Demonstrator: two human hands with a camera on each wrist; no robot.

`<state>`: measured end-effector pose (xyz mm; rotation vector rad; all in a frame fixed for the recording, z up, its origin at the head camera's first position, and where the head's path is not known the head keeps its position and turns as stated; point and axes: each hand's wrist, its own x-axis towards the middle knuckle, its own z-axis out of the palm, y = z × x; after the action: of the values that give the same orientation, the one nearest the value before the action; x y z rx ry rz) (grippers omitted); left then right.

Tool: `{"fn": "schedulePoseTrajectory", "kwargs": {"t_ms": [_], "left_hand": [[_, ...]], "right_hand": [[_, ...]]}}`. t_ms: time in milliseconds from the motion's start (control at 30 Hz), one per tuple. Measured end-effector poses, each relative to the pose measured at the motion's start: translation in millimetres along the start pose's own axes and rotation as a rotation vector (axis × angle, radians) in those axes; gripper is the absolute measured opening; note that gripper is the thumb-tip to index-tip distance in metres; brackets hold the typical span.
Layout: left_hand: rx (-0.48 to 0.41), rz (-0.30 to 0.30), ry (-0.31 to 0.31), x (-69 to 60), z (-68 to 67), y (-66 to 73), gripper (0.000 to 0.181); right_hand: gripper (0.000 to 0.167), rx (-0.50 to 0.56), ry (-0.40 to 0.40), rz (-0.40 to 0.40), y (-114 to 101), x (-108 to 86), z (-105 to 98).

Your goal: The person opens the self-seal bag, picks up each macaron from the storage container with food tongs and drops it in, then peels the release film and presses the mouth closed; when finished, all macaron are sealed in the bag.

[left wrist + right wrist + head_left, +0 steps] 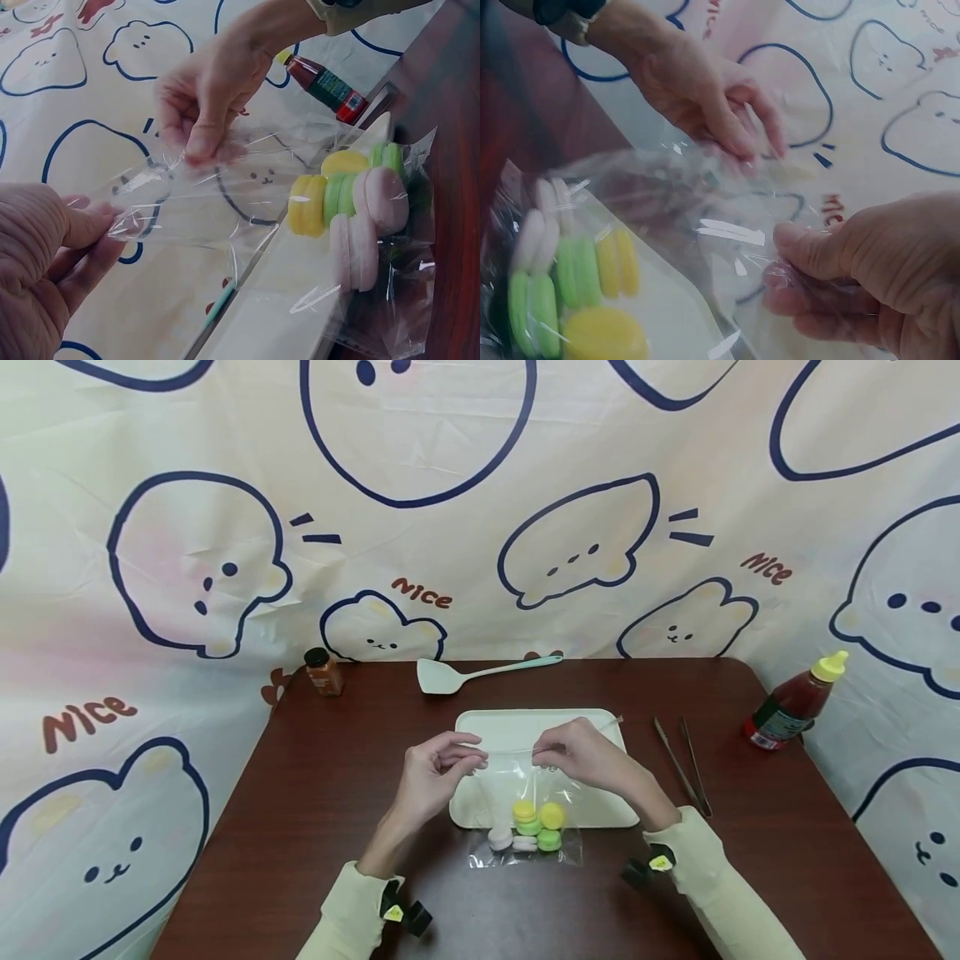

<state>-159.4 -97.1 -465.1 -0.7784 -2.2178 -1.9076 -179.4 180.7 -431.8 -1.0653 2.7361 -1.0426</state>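
A clear plastic bag (517, 777) holds several macarons: yellow (552, 815), green (549, 840) and pale pinkish white (499, 837). It hangs upright over the front edge of the white tray (480, 810), with the macarons at its bottom. My left hand (442, 768) pinches the bag's top at the left between thumb and fingers; the left wrist view shows the film (139, 206) at those fingertips. My right hand (585, 756) pinches the top on the other side, thumb against fingers in the right wrist view. Between the hands the film is stretched.
Tongs (682, 768) lie right of the tray, and a red sauce bottle with a yellow cap (787, 702) stands at the table's right edge. Behind the tray rests a pale spatula (442, 677). A small black-lidded jar (324, 673) stands at the back left corner.
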Motion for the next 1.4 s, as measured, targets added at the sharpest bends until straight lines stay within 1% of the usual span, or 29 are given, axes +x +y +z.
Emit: {"fn": "schedulePoseTrajectory", "kwargs": {"t_ms": [200,300,400,567,733,800,867,967,1033,1100,1200,1300,1400], "left_hand": [[-0.014,-0.003,0.005,-0.2,0.0,-1.0,0.022],[-0.019,-0.004,0.012,-0.4,-0.1,-2.0,0.021],[-0.023,-0.009,0.013,-0.6,0.2,-2.8,0.021],[-0.030,-0.007,0.023,-0.6,0.4,-4.2,0.021],[-0.031,0.006,0.043,-1.1,-0.6,-7.0,0.021],[-0.034,0.006,0.052,-1.6,-1.1,-8.0,0.020],[-0.036,0.007,0.058,-2.0,-1.5,-9.2,0.020],[-0.037,0.005,0.056,-2.2,-1.2,-9.5,0.019],[-0.037,0.004,0.059,-2.0,-0.9,-9.8,0.019],[-0.037,0.003,0.064,-1.8,-0.7,-9.8,0.019],[-0.036,-0.002,0.072,-1.7,-0.8,-9.4,0.019],[-0.034,-0.002,0.076,-1.6,-0.9,-9.6,0.019],[-0.041,-0.001,0.077,-1.7,-0.4,-10.0,0.019]], "right_hand": [[0.003,0.012,0.016,0.026,6.4,-8.9,-4.3],[0.004,0.038,0.018,0.048,11.7,-14.0,-6.3],[0.005,0.074,0.006,0.075,15.4,-18.4,-7.8],[0.009,0.075,0.003,0.088,19.3,-23.8,-10.3],[0.011,0.064,0.057,0.102,25.7,-31.3,-11.8],[0.011,0.072,0.089,0.120,27.8,-35.1,-11.7],[0.012,0.103,0.113,0.146,29.2,-38.8,-11.3],[0.012,0.131,0.133,0.182,31.5,-44.0,-10.0],[0.011,0.125,0.148,0.198,32.3,-46.7,-9.2],[0.009,0.115,0.166,0.202,32.7,-48.7,-8.9],[0.012,0.109,0.190,0.199,32.5,-50.8,-9.4],[0.015,0.120,0.194,0.196,32.6,-51.6,-10.5],[0.012,0.123,0.190,0.195,32.0,-52.2,-11.4]]}}
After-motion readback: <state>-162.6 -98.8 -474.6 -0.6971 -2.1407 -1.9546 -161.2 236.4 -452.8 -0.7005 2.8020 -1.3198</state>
